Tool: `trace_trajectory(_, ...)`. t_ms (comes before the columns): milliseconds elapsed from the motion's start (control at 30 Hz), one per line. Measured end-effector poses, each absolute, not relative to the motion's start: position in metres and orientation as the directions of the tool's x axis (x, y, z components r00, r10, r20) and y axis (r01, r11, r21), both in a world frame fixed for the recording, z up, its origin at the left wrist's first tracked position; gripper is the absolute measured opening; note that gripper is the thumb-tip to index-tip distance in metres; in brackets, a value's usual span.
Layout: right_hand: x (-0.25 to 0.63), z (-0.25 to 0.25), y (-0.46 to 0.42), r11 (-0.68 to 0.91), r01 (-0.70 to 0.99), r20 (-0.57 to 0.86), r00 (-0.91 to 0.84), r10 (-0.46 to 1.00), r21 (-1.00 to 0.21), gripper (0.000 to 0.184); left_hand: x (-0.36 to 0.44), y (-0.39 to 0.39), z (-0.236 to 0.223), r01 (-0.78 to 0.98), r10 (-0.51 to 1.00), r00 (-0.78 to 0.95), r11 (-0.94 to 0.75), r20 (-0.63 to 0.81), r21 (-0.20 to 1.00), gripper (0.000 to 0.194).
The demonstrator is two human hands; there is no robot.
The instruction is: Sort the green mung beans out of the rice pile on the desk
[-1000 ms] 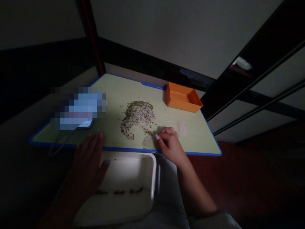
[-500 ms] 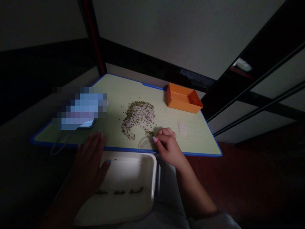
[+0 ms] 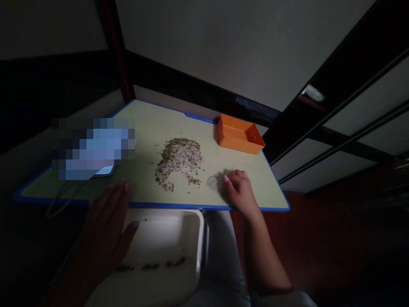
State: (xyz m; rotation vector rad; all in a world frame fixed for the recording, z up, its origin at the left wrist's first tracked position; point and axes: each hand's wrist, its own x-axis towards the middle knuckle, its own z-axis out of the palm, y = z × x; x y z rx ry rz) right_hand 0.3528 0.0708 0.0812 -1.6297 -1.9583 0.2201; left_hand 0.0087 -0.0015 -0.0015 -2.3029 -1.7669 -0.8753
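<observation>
On the table a heap of small green beans and pale grains (image 3: pixel 182 157) is spread, with a short tail towards my right hand. My right hand (image 3: pixel 239 187) is closed right of the heap, low over the tabletop. From its fingers juts a clear thing with a thin curved edge (image 3: pixel 211 182); its full shape is hidden. Behind the knuckles a pale patch of grains (image 3: pixel 234 166) partly shows. My left hand (image 3: pixel 108 213) has its fingers stretched at the table's front edge, above the left side of a white tub (image 3: pixel 200 238). Small dark clumps (image 3: pixel 150 267) lie in the tub.
An orange open box (image 3: pixel 241 143) stands at the table's back right. On the left lies a phone (image 3: pixel 104 171) beneath a blurred patch, with a pale cable (image 3: pixel 53 204) hanging over the edge. The yellowish tabletop (image 3: pixel 153 121) has a blue rim. Walls rise behind.
My right hand has moved right, away from the heap, and the clear curved thing has gone with it. The pale patch is now mostly covered. The view has shifted slightly; my left hand stays stretched.
</observation>
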Motion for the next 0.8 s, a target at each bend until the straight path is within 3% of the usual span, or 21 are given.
trace_trajectory(167,0.339,0.080,0.067,0.306,0.810,0.331,-0.148,0.932,-0.499,0.036,0.009,-0.002,0.000,0.917,0.849,0.166,-0.320,0.502,0.239,0.069)
trace_trajectory(800,0.329,0.077,0.069,0.303,0.819,0.361,-0.126,0.924,-0.488,0.034,0.007,-0.002,-0.001,0.914,0.849,0.171,-0.327,0.501,0.242,0.069)
